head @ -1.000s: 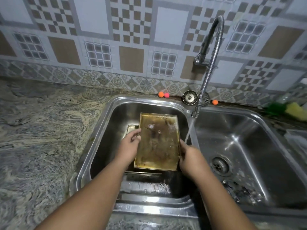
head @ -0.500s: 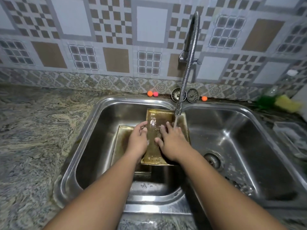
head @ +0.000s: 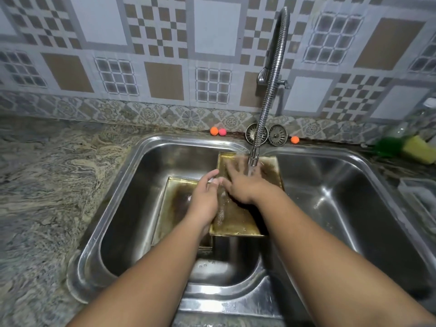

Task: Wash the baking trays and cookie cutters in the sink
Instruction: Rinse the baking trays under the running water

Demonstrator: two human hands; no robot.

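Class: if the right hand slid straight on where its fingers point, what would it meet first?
Likely the far rim of the upper baking tray, on which the right hand lies. The tap nozzle seems higher; depth unclear.

Brassy, brown-stained baking trays (head: pixel 238 223) in a steel-grey sink (head: pixel 132 190); swirled grey-beige granite tabletop (head: pixel 47 185); checkered grey, white and tan wall tiles (head: pixel 165 43).
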